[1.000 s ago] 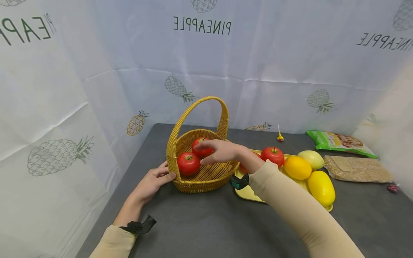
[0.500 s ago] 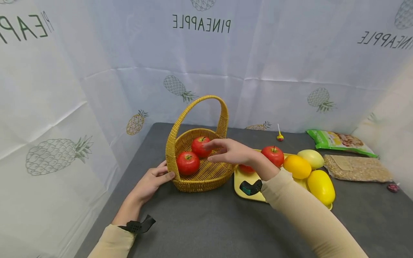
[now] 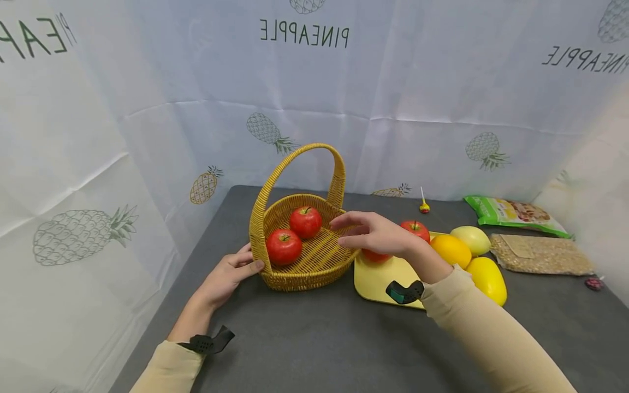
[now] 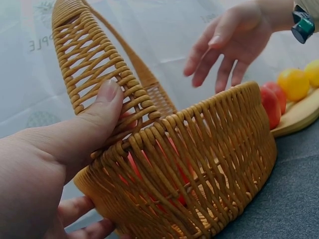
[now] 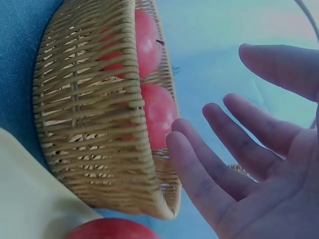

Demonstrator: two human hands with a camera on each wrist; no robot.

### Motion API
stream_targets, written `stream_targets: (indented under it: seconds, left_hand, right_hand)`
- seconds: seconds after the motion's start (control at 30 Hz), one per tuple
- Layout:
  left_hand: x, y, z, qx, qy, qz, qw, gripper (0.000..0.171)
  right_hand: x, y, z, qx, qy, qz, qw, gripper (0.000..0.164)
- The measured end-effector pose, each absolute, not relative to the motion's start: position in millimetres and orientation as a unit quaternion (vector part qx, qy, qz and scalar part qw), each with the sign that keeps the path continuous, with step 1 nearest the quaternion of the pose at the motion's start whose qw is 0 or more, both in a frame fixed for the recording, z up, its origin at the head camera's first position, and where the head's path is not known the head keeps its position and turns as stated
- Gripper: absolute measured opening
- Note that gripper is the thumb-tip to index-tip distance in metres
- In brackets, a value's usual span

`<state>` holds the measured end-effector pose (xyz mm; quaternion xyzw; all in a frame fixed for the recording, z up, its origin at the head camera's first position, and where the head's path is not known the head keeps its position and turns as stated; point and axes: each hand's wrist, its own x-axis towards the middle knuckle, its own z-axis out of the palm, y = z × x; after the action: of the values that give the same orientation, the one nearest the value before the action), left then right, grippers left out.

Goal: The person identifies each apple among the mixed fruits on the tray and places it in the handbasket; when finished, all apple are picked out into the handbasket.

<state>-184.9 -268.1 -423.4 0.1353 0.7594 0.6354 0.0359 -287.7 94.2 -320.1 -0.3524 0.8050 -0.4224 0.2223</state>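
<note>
A wicker basket (image 3: 300, 281) with a tall hoop handle stands on the dark table, two red apples lying inside: one apple (image 3: 284, 247) nearer the front left, another apple (image 3: 306, 222) behind it. My left hand (image 3: 223, 281) holds the basket at the foot of its handle; in the left wrist view the thumb (image 4: 107, 94) lies over the woven handle and the lower fingers are against the basket's side. Over the basket's right rim hovers my right hand (image 3: 375, 234), fingers spread and loosely bent, nothing in it. Palm and fingers show bare in the right wrist view.
Right of the basket, a yellow tray (image 3: 383, 281) bears red apples (image 3: 415, 228), an orange-yellow fruit (image 3: 450, 250), a pale green fruit (image 3: 472, 240) and a long yellow fruit (image 3: 488, 281). Behind are a lollipop (image 3: 425, 207), a green packet (image 3: 518, 214) and a bag of grain (image 3: 543, 254).
My right hand has drawn back to the right, from over the apples to the basket's right rim. The left hand keeps its place on the basket, and both apples stay put.
</note>
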Motion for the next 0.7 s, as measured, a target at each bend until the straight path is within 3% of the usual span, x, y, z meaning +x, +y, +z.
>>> stream_targets:
  seconds: [0.23,0.7]
  left_hand:
    - [-185,-267,-423,0.136,0.757,0.638,0.034,0.036]
    - [-184,-267,-422,0.134,0.75,0.647,0.04,0.036]
  right_hand:
    - [-284,111,-327,-0.332,0.791,-0.468,0.213,0.044]
    - [-270,143,-342,-0.247,0.788,-0.536,0.176,0.052]
